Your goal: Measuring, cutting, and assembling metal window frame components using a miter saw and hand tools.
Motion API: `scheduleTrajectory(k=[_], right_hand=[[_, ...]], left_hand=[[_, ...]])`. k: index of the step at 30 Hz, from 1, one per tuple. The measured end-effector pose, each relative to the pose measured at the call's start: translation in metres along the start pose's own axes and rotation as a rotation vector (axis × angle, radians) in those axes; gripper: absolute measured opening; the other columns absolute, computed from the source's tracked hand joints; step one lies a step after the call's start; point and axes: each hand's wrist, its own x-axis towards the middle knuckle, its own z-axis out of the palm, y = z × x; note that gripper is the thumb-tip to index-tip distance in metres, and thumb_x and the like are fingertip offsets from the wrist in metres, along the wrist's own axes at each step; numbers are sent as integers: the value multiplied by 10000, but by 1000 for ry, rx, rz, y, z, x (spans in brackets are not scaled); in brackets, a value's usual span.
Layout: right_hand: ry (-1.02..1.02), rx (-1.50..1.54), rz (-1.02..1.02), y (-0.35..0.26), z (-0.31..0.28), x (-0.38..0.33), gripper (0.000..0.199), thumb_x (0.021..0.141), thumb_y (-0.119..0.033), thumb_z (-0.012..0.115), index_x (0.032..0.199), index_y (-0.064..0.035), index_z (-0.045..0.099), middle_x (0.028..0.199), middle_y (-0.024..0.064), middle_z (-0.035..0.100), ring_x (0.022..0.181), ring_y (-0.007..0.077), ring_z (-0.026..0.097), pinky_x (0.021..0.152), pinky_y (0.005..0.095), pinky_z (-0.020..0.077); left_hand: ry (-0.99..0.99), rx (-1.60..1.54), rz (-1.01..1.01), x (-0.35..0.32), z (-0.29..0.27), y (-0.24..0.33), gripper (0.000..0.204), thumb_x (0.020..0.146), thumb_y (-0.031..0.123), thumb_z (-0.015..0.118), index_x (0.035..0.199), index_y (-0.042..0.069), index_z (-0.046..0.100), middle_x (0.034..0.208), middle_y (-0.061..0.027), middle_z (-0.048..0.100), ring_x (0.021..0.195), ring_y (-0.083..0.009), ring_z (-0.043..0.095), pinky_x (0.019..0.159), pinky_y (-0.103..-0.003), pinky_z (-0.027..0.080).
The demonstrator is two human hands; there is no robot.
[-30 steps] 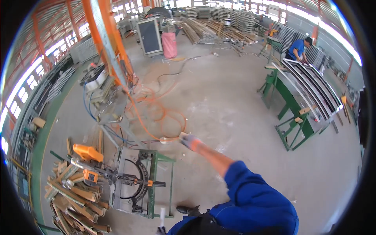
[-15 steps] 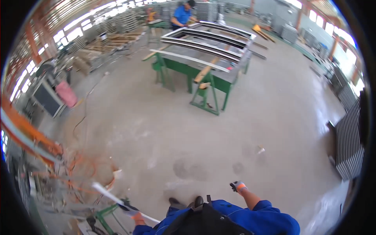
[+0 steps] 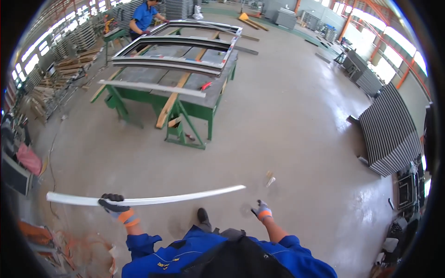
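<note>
The left hand (image 3: 113, 207), in a dark glove with an orange cuff, is closed around a long white strip (image 3: 153, 200), a thin flat profile that looks like metal or plastic. The fingers are clenched over the top of it, and the grip is near one end and not in the middle, so the longer part reaches out to the right, in front of the body, and bends a little under its own weight. The strip is held about level above the concrete floor (image 3: 296, 129) and touches nothing else; probably this keeps its free end from dragging or catching. The right hand (image 3: 262, 211), in the same kind of glove, holds nothing: it hangs apart from the strip, below its right end, with the fingers loose and a little spread, as it seems for balance. Ahead stands a green steel table (image 3: 204, 109), well apart from the hands. On it lie several long grey curved frames (image 3: 171, 65) over wooden battens (image 3: 172, 99), which lift them from the table top, and one more pale strip (image 3: 153, 88) lies across the near side. At the far end of the table another person in a blue shirt (image 3: 144, 16) leans over the frames. To the right, a stack of dark ribbed panels (image 3: 389, 129) leans on the floor.
</note>
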Motion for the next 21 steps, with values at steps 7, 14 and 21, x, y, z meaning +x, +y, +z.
scheduleTrajectory(k=[7, 14, 21], right_hand=[[575, -297, 405, 73, -95, -49, 856, 642, -323, 826, 1359, -53, 443, 1373, 169, 448, 1324, 327, 370, 1139, 397, 287], [630, -341, 903, 138, -134, -2, 443, 653, -214, 763, 1055, -99, 617, 1197, 115, 560, 1183, 273, 496, 1041, 359, 372], [710, -226, 369, 59, -200, 200, 267, 602, -295, 807, 763, -142, 658, 857, 98, 624, 936, 314, 564, 867, 414, 440]], left_hand=[[65, 4, -619, -2, 139, -195, 407, 908, 580, 545, 844, 182, 488, 600, 50, 332, 459, -79, 290, 412, -240, 281], [-134, 108, -778, -8, 282, -358, 439, 882, 602, 570, 822, 175, 490, 620, 52, 377, 492, -83, 349, 428, -244, 314], [-16, 136, -682, 50, 357, -439, 379, 909, 496, 587, 1030, 138, 564, 679, 28, 503, 570, -121, 494, 550, -289, 462]])
